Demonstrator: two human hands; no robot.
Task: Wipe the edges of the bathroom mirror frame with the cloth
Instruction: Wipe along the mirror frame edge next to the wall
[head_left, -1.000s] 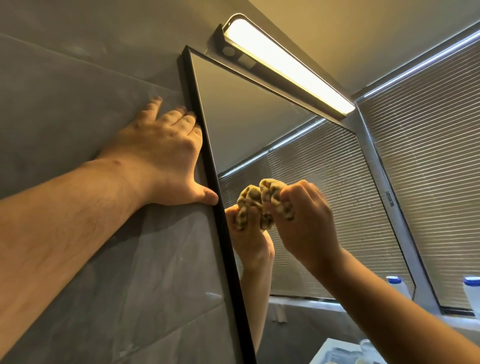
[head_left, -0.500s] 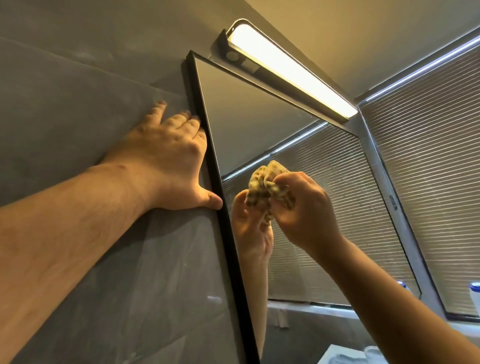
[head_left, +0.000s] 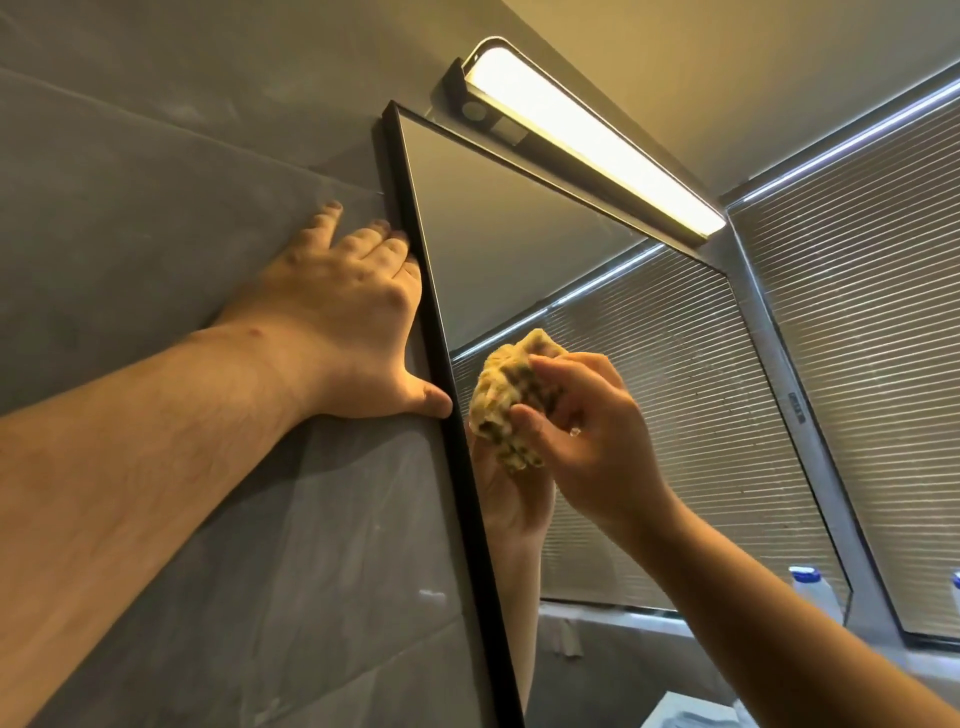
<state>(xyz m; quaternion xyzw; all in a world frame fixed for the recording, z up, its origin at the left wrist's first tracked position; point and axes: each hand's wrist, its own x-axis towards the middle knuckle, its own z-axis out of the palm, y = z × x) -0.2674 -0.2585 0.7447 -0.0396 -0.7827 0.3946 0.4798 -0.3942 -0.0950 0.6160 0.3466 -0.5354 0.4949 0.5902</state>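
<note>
Two hands in view. Left hand (head_left: 343, 317) lies flat on the grey wall tile (head_left: 156, 208) at centre left, fingers straight and together, thumb touching the black mirror frame (head_left: 441, 374). Right hand (head_left: 587, 436), centre of picture, has fingers curled round the bunched yellow cloth (head_left: 506, 405). Since a second ago the cloth has turned from the mirror glass (head_left: 519, 234) toward the left frame edge, now just beside it, not visibly touching. Judgement: glass contact ended; a stroke along that edge comes next.
</note>
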